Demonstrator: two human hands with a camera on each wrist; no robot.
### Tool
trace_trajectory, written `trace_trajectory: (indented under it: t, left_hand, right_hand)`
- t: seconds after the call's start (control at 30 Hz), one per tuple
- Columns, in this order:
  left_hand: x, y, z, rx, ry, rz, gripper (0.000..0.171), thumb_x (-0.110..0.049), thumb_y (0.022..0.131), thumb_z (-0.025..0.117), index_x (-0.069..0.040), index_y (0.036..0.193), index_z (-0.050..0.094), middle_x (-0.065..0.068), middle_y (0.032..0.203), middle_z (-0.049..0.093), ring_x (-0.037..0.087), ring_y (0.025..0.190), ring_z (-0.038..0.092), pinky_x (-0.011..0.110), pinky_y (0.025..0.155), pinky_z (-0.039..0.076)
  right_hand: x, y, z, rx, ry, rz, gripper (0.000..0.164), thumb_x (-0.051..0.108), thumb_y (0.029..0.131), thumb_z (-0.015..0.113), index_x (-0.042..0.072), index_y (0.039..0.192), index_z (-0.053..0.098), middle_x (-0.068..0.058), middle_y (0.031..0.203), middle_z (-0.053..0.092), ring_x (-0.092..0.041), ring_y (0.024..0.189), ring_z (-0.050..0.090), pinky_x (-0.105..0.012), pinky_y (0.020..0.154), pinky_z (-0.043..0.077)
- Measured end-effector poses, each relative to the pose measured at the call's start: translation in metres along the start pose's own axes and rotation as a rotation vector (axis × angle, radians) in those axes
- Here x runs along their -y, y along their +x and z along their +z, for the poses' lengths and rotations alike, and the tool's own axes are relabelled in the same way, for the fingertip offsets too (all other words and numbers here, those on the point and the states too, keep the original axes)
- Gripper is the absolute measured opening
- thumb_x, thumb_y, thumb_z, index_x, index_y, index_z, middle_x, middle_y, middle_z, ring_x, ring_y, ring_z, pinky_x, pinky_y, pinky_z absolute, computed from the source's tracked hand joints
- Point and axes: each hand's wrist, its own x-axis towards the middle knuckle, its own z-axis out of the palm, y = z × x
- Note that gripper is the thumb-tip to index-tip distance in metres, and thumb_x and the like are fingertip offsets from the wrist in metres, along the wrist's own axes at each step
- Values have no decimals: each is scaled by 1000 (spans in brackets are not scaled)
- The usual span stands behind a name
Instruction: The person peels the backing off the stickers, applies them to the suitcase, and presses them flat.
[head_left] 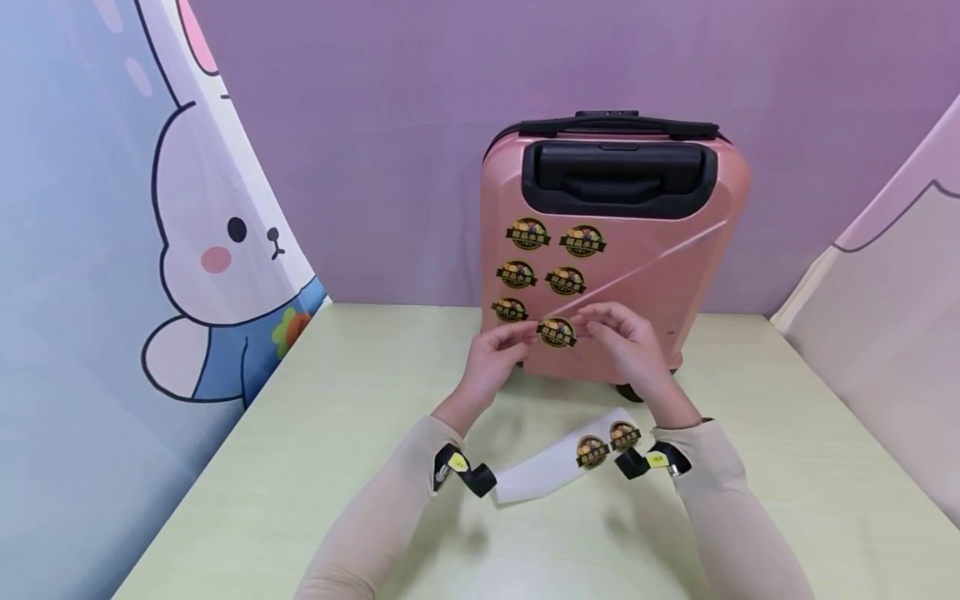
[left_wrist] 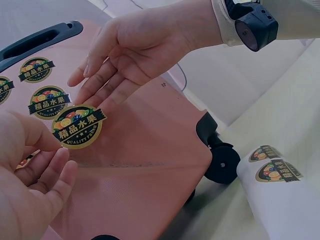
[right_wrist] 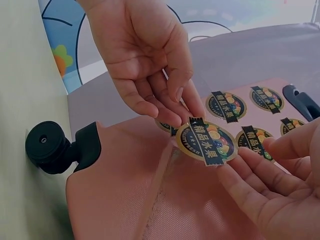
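Between both hands, a round black-and-gold fruit sticker [head_left: 557, 332] is held in front of the lower part of a pink suitcase [head_left: 637, 283]. My left hand [head_left: 497, 357] pinches its left edge; in the left wrist view the thumb and fingertips of this hand [left_wrist: 35, 172] meet at that edge. At the opposite edge, my right hand [head_left: 628, 343] holds the sticker by its fingertips, also visible in the right wrist view [right_wrist: 275, 187]. Several matching stickers, such as the upper-left sticker [head_left: 528, 234], are on the suitcase front in two columns.
A white backing strip [head_left: 536, 479] with two stickers [head_left: 592, 452] lies on the pale table [head_left: 300, 467] below the hands. The suitcase stands upright against a purple backdrop [head_left: 360, 150], its black handle recess [head_left: 618, 204] at the top. A cartoon rabbit print [head_left: 210, 225] covers the left wall.
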Motion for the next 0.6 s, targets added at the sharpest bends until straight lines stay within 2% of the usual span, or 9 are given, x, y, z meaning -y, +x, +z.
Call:
trace_trajectory:
  t: [0.13, 0.4, 0.6]
  left_hand:
    - [0, 1, 0, 6, 5, -12, 37, 13, 88, 58, 6, 124, 65, 21, 113, 69, 27, 106, 66, 30, 86, 56]
    - [0, 2, 2, 11, 17, -42, 42, 14, 88, 56, 2, 128, 64, 20, 115, 68, 32, 108, 63, 47, 92, 54]
    - [0, 1, 4, 13, 14, -48, 45, 14, 89, 56, 0, 132, 62, 20, 114, 68, 29, 106, 63, 49, 92, 54]
  right_hand:
    - [0, 0, 1, -10, -7, 4, 23, -2, 101, 50, -17, 117, 57, -13, 107, 70, -15, 96, 69, -30, 90, 55]
    - [-2, 0, 5, -33, -32, -18, 23, -3, 101, 50, -15, 119, 56, -23, 112, 66, -13, 99, 67, -26, 92, 53]
    - [-4, 0, 9, -54, -47, -35, 23, -6, 99, 52, -15, 120, 55, -33, 115, 61, -12, 99, 66, -23, 92, 52]
